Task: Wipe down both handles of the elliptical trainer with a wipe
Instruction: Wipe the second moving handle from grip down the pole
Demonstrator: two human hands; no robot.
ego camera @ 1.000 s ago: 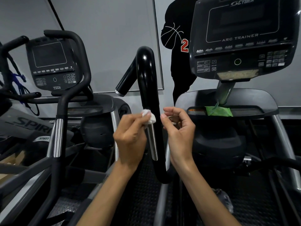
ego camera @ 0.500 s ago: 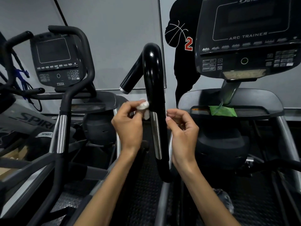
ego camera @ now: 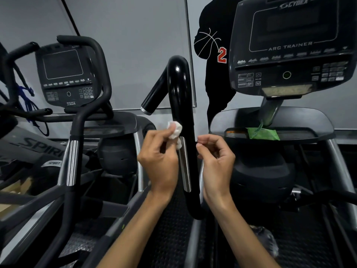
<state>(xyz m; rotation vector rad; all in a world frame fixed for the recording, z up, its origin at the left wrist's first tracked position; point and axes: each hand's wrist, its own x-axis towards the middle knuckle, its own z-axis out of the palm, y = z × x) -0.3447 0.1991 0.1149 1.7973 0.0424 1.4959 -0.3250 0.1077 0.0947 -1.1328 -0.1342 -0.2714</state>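
Observation:
The glossy black left handle [ego camera: 180,89] of the Cybex Arc Trainer rises in the middle of the head view, with a silver grip plate [ego camera: 185,167] lower down. My left hand [ego camera: 158,161] pinches a crumpled white wipe [ego camera: 175,130] against the handle's left side, just above the plate. My right hand [ego camera: 216,161] hovers at the handle's right side, fingers loosely curled with nothing in them, not clearly touching it. The trainer's right handle is out of view.
The trainer's console [ego camera: 291,47] and tray [ego camera: 270,122] fill the upper right; a green wipe packet [ego camera: 262,133] lies on the tray. A second machine with console [ego camera: 65,76] and black handlebar [ego camera: 77,151] stands at the left. Black textured flooring [ego camera: 170,238] lies below.
My left hand has slid the wipe a little along the handle's left side near the top of the silver plate. My right hand stayed beside the handle.

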